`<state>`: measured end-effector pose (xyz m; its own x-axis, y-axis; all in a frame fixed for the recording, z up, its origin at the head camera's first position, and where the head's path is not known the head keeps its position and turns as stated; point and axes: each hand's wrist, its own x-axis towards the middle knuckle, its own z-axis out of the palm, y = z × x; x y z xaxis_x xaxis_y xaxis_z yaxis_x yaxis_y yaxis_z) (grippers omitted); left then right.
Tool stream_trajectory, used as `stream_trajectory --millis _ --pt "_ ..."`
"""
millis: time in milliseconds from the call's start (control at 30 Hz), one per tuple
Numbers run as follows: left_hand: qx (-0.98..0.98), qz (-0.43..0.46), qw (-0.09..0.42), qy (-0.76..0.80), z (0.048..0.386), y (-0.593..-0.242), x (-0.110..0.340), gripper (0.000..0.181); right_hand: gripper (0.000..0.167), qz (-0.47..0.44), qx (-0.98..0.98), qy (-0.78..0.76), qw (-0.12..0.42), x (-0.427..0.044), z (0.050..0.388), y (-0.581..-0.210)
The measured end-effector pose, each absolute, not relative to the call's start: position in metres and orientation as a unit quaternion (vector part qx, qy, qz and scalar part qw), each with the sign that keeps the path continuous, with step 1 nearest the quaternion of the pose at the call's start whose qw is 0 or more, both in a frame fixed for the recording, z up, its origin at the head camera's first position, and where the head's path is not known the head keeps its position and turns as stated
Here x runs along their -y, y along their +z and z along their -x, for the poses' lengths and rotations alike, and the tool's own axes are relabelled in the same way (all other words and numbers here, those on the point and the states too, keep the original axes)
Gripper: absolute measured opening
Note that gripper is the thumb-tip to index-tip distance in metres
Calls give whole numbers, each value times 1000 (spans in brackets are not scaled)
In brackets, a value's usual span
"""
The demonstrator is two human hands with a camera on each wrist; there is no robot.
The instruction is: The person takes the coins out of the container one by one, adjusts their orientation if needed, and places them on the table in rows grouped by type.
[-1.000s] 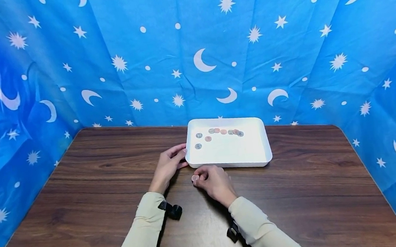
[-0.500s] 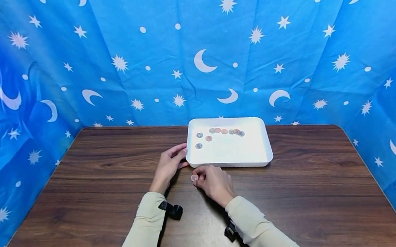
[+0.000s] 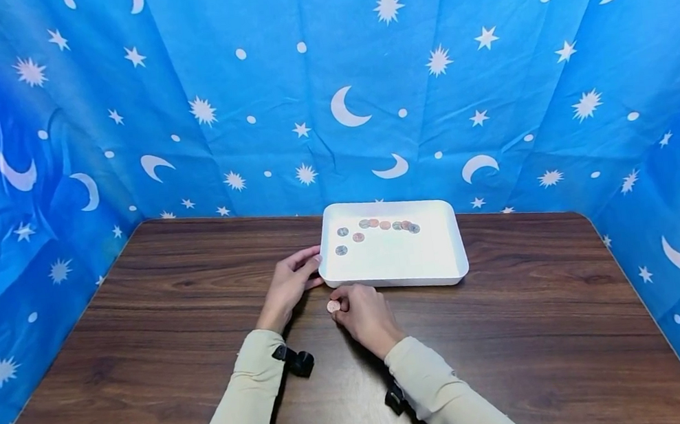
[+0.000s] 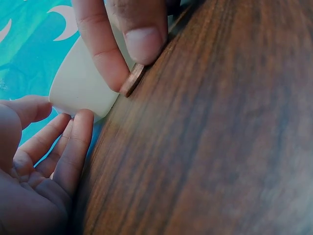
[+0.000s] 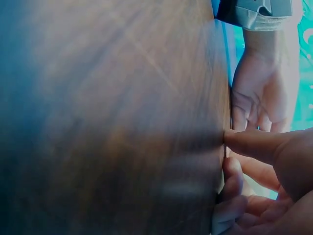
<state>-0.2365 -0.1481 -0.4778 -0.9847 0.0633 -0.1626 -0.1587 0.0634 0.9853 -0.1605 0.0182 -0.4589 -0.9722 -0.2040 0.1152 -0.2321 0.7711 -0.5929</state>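
My left hand point(image 3: 288, 283) holds the left edge of a white tray point(image 3: 410, 263). In the left wrist view, its thumb is at the rim and its fingertips meet the tray's side. Just in front of the tray, my right hand point(image 3: 368, 316) pinches a copper-coloured coin point(image 3: 333, 306) between thumb and finger. The coin point(image 4: 132, 81) stands on edge against the tabletop, seen edge-on in the left wrist view. In the right wrist view the coin is barely visible between the fingers. Inside the tray lie several silver and copper coins, including a silver one point(image 3: 340, 250).
A brown wood-grain table point(image 3: 161, 341) spreads out around the tray. Blue cloth point(image 3: 276, 80) with white moons and stars hangs behind it and along both sides. A black wrist camera point(image 3: 296, 360) is strapped to the left sleeve.
The coin in my right fingers has turned slightly and its face looks more coppery. My right forearm has shifted a little left; the left hand and tray stay put.
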Motion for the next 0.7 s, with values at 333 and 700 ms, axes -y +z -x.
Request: stream_trajectory --millis 333,700 --pt "-723 33 82 686 238 -476 149 38 22 -127 911 393 3 -35 162 -450" --pt "-723 40 77 686 236 -475 147 38 20 -96 884 455 -52 -80 170 -416"
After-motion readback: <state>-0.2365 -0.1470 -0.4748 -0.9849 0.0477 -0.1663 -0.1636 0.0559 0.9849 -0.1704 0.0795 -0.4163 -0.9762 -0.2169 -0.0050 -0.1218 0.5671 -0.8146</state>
